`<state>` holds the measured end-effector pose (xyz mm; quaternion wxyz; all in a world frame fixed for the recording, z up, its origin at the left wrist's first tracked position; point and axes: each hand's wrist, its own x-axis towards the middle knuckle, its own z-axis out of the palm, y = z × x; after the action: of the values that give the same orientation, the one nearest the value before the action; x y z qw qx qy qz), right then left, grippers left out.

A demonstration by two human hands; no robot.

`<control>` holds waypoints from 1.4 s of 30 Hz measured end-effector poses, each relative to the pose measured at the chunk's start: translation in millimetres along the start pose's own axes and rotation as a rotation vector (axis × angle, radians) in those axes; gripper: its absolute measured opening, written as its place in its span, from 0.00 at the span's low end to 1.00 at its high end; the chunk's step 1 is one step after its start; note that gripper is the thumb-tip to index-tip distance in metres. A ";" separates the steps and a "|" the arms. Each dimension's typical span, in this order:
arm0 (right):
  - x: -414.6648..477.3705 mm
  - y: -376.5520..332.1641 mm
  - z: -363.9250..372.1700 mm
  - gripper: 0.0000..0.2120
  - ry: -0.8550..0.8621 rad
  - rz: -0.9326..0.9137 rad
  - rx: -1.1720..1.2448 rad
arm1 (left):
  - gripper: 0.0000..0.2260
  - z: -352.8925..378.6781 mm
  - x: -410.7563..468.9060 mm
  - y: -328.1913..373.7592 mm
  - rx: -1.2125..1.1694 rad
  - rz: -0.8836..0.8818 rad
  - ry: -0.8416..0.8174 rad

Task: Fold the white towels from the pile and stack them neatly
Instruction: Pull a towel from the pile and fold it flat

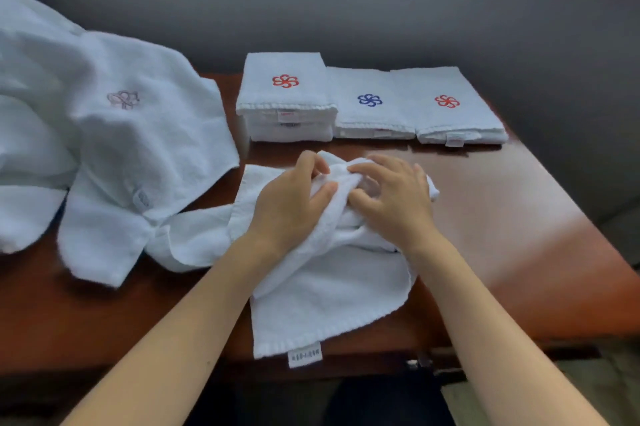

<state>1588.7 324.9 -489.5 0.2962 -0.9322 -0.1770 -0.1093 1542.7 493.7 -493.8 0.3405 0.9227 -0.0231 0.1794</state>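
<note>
Head | left grip (294,198) clutches crumpled towel (322,290) | right grip (391,198) pinches same towel on tabletop (519,238) | pile (104,134) at left | folded stacks (372,113) behind

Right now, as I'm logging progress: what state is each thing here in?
Left hand: fingers grip the towel.
Right hand: fingers grip the towel.
Towel: unfolded, bunched up.
Pile: unfolded, heaped at left.
Left stack: folded, several high, red logo up.
Middle stack: folded, low, blue logo up.
Right stack: folded, low, red logo up.
</note>
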 end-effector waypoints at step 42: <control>-35.9 62.5 -97.4 0.18 0.715 0.070 0.229 | 0.20 68.1 -11.2 79.2 -0.035 0.045 -0.234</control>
<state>1570.9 210.2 -454.7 0.4452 -0.8015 -0.0413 -0.3971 1540.6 388.7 -496.5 0.3476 0.9304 -0.0867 0.0776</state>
